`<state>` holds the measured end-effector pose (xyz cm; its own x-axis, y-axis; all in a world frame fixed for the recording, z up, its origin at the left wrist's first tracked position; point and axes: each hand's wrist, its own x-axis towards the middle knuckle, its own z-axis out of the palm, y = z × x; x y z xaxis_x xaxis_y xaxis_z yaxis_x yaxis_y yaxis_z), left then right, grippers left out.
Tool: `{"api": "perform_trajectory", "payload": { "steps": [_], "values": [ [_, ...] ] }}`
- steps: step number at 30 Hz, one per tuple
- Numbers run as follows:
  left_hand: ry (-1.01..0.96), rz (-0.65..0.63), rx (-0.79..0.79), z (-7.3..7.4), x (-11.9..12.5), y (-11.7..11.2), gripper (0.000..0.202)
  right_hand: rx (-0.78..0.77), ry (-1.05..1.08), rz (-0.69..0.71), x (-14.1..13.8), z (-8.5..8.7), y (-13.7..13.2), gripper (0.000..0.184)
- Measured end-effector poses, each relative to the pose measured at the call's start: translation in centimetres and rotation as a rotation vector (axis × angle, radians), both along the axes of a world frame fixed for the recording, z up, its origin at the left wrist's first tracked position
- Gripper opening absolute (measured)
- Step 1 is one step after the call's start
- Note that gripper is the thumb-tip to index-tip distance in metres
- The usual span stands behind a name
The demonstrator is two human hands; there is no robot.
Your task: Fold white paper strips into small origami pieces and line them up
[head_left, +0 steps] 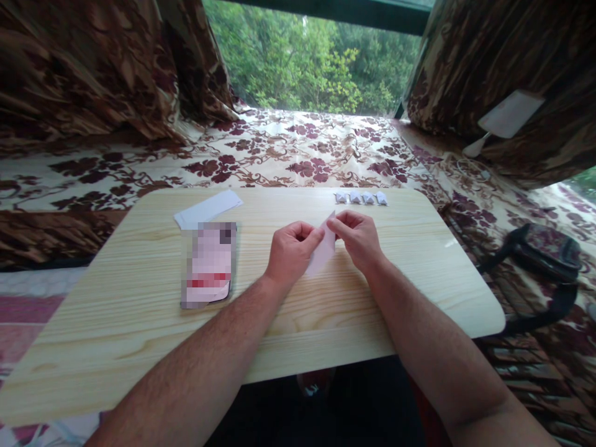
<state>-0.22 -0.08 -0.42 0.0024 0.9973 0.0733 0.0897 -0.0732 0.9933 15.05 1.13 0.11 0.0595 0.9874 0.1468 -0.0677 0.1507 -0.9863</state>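
Observation:
Between my hands, a little above the table, is a small piece of white paper (322,256). My left hand (292,246) pinches its left edge between thumb and fingers. My right hand (357,238) grips the upper right part of the same sheet, thumb on the near face. One corner of the paper points up between the two thumbs, and its lower end hangs down by my left hand. Beyond my right hand, several small folded paper pieces (368,198) stand in a row near the table's far edge.
The light wooden table (298,335) has rounded corners. At its far left lie white paper strips (208,209). Nearer stands a pixelated phone-like object (212,261). A dark chair (549,254) is at the right, a white lamp (511,114) behind it, and a window beyond floral fabric.

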Motion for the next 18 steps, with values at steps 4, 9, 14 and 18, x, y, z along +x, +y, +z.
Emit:
{"api": "perform_trajectory", "payload": {
  "steps": [4, 9, 14, 18],
  "values": [
    [-0.013, -0.025, -0.009, -0.2, -0.06, 0.15, 0.032, 0.047, -0.034, -0.046, -0.06, 0.01, -0.04, 0.023],
    [-0.017, -0.042, -0.033, -0.14, -0.09, 0.2, 0.033, 0.059, 0.009, -0.085, -0.04, -0.08, 0.14, 0.016],
    [-0.017, -0.046, -0.064, 0.07, 0.05, 0.05, 0.032, 0.08, -0.016, -0.137, -0.05, -0.16, 0.26, 0.021],
    [-0.007, -0.045, -0.062, 0.01, 0.01, 0.05, 0.032, 0.118, -0.048, -0.131, 0.02, -0.27, 0.31, 0.021]
  ]
}}
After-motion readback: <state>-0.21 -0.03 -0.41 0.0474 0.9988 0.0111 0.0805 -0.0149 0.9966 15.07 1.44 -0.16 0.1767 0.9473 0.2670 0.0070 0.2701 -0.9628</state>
